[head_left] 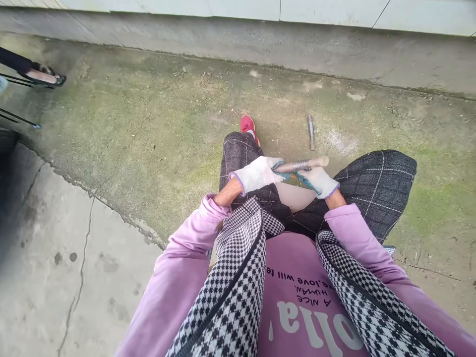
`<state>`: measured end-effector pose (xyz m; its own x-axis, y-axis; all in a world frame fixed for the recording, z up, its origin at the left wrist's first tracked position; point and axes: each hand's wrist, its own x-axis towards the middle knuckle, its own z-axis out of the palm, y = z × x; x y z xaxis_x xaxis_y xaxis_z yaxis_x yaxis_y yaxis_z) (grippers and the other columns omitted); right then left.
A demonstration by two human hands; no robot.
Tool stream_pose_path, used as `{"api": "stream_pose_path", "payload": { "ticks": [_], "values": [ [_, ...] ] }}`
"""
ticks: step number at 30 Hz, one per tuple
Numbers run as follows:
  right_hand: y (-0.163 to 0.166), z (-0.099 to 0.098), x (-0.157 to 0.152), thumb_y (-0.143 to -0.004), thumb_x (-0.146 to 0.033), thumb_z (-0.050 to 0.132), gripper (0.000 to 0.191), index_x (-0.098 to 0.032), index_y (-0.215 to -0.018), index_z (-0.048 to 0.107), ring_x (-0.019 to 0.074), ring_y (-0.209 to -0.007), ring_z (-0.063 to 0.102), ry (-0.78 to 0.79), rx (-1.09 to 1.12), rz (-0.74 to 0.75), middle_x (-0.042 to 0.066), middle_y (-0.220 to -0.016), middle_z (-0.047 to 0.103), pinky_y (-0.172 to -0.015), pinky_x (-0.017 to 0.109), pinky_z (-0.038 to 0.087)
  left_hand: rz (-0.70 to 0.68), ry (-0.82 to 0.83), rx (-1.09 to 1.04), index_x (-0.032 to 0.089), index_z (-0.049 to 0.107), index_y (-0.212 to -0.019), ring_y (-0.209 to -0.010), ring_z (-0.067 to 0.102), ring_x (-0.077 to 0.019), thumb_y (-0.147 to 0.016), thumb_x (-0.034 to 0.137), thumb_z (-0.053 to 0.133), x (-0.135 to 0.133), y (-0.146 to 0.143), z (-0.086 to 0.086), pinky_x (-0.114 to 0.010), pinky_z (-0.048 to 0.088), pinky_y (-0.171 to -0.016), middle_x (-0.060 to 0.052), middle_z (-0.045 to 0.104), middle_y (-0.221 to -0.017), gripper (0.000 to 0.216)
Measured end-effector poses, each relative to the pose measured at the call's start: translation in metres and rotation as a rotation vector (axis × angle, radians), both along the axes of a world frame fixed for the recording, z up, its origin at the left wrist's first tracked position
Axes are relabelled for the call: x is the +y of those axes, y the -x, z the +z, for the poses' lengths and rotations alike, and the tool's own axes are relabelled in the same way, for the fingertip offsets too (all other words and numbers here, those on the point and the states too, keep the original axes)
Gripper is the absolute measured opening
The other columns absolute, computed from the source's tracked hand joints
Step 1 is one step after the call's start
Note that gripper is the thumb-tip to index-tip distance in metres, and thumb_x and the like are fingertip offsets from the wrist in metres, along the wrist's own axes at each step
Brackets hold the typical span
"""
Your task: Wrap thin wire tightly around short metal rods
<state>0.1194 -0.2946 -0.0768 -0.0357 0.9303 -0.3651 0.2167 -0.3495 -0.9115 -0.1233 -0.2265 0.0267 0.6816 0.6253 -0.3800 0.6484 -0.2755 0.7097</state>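
Both my hands wear white knit gloves with blue-green, stained palms and purple cuffs. My left hand point(260, 173) is closed around the left end of a short wooden stick point(319, 162), wound with silvery wire around its middle. My right hand point(319, 181) is closed against the stick from below, near the wire; its fingertips are partly hidden. The stick's bare right end points out past my right hand. A second stick point(311, 133), also wrapped in wire, lies on the ground just beyond my hands.
A pale surface point(295, 196) shows between my knees. White powder point(340, 142) marks the mossy ground beside the second stick. A low concrete ledge point(238, 42) runs along the wall ahead. Another person's foot point(44, 77) and thin dark rods point(18, 118) are at far left.
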Motion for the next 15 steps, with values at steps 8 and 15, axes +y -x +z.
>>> {"api": "stream_pose_path", "payload": {
  "ticks": [8, 15],
  "values": [
    [-0.024, 0.055, 0.025, -0.099, -0.044, 0.090, 0.016, -0.031, -0.089, 0.089, 0.0267, -0.085, 0.079, -0.088, -0.265, 0.110, 0.005, -0.093, 0.091, -0.082, 0.039, 0.064, -0.327, -0.215, 0.547, 0.023, 0.090, -0.150, -0.115, 0.092, -0.0328, -0.121, 0.022, 0.071, -0.009, -0.019, 0.013, -0.037, 0.063, -0.094, -0.013, 0.092, -0.116, 0.035],
    [0.021, 0.079, -0.030, -0.109, -0.047, 0.083, 0.020, -0.034, -0.116, 0.097, 0.0324, -0.100, 0.086, -0.144, -0.340, 0.073, 0.008, -0.113, 0.096, -0.092, 0.043, 0.066, -0.141, -0.241, 0.603, 0.019, 0.084, -0.162, -0.130, 0.093, -0.0347, -0.128, 0.034, 0.070, 0.003, -0.012, 0.027, -0.037, 0.066, -0.106, -0.018, 0.094, -0.134, 0.039]
  ]
}}
